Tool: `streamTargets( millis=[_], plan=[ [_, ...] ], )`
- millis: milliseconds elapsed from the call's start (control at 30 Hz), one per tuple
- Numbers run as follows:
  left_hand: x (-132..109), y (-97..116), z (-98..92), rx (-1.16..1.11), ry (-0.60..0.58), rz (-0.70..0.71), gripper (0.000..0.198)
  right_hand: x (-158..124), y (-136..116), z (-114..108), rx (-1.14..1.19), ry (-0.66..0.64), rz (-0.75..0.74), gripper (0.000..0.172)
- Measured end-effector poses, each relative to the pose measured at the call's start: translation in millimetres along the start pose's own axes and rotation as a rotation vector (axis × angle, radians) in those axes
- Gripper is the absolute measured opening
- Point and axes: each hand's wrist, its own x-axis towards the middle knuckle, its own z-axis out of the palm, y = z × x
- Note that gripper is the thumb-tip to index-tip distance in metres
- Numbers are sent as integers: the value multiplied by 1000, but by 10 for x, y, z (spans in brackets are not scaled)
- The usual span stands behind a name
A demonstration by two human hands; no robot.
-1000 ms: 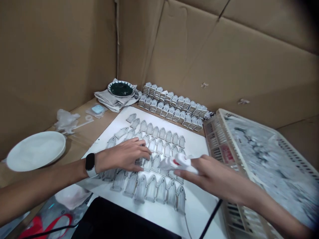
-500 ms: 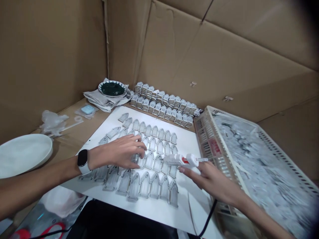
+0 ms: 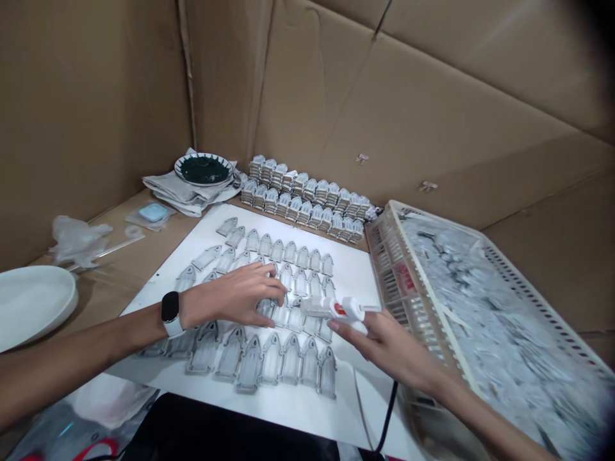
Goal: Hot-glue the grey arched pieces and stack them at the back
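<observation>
Our right hand (image 3: pixel 384 339) has its fingers wrapped around a white glue gun (image 3: pixel 343 308), thumb along the near side, nozzle aimed left over the board's middle; we can't tell if the tip touches anything. Our left hand (image 3: pixel 230 298) is palm down, fingers spread and bent, thumb apart from the index, fingertips at the arched pieces (image 3: pixel 271 362) mid-board; we can't tell if they grip one. Dark-faced watch (image 3: pixel 170 307) on our left wrist.

Pieces lie flat in rows across the white board (image 3: pixel 355 275), nearest row close to its near edge, leftmost ones tilted. Black cable (image 3: pixel 388 416) drops by the board's near right corner. Black object (image 3: pixel 230 429) along its near edge.

Past the board's far edge: two rows of stacked pieces (image 3: pixel 305 211). Along its right edge: cream crate (image 3: pixel 423 285) full of clear, greyish bits. Tabletop (image 3: pixel 170 234), far left corner: plate (image 3: pixel 181 171) of dark green stuff on folded cloth (image 3: pixel 163 189). Nearer, left side: light-blue item (image 3: pixel 154 212), crumpled plastic (image 3: pixel 79 240), white dish (image 3: pixel 36 301).
</observation>
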Motion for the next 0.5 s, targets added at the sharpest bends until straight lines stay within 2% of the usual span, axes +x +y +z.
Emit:
streamTargets(
  millis=[167, 500],
  plan=[
    [-31, 3, 5, -10, -11, -26, 44, 105, -40, 55, 44, -53, -37, 67],
    [-48, 63, -11, -27, -19, -80, 37, 244, -52, 199, 25, -56, -13, 67]
  ],
)
